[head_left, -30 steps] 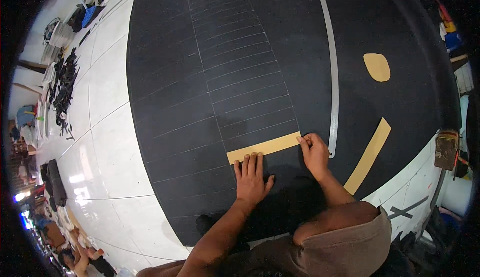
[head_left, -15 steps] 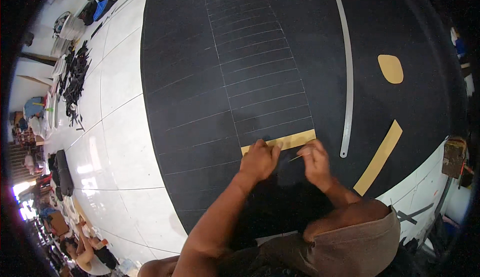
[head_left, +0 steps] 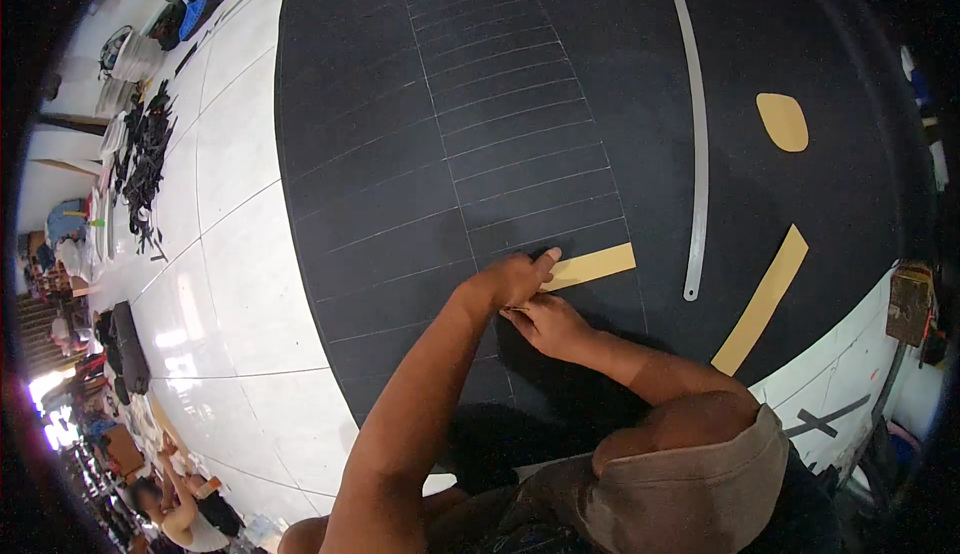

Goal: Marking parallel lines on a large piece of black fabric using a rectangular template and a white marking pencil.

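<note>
A tan card strip point(head_left: 594, 265) lies across black fabric point(head_left: 380, 184) marked with thin pale lines. My left hand point(head_left: 513, 279) presses down on the strip's left end and hides it, fingers spread rather than gripping. Just below, close against the strip's lower edge, is my right hand point(head_left: 548, 324). Its fingers are pinched on a slim pen-like stick, which is mostly hidden now and showed more plainly half a second ago.
To the right lie a long metal ruler point(head_left: 700, 154), a rounded tan card piece point(head_left: 783, 122) and a second tan strip point(head_left: 762, 299). White tiled surface point(head_left: 240, 294) borders the fabric. Black scraps point(head_left: 148, 159) lie at far left; another person point(head_left: 180, 504) is at lower left.
My right hand has moved left along the strip's lower edge, from its right end to beside my left hand. The view has shifted slightly. The strip stays against the marked lines.
</note>
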Demonstrator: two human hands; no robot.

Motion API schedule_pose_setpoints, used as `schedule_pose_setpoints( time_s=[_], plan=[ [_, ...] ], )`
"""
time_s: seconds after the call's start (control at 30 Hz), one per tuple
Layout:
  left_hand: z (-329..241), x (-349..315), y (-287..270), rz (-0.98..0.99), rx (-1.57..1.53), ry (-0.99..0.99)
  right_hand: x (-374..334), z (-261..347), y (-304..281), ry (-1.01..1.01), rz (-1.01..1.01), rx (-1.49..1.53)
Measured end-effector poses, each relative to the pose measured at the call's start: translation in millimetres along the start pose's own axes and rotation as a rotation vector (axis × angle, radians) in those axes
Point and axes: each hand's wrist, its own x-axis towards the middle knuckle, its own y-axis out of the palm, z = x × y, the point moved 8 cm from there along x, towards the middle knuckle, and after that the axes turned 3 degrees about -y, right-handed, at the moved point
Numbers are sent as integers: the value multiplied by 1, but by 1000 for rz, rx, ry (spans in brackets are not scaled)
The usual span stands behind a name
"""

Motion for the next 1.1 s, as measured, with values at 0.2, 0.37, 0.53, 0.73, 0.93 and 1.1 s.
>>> schedule_pose_setpoints(
  time_s=[0.2,0.37,0.53,0.73,0.93,1.1],
  plan=[
    [-4,-4,-2,6,22,40,2,1,1,-42,-17,-68],
    [-8,4,1,12,26,67,-5,0,-1,-107,-52,-140],
    [7,8,3,-19,4,45,-17,5,-31,-67,-124,-263],
    [-8,3,4,-42,135,62,-84,-30,-127,236,-369,-360],
    [0,5,2,-23,108,50,-106,-56,-147,361,-512,-332],
    [0,4,1,-78,107,43,-109,-57,-145,418,-588,-294]
  ],
)
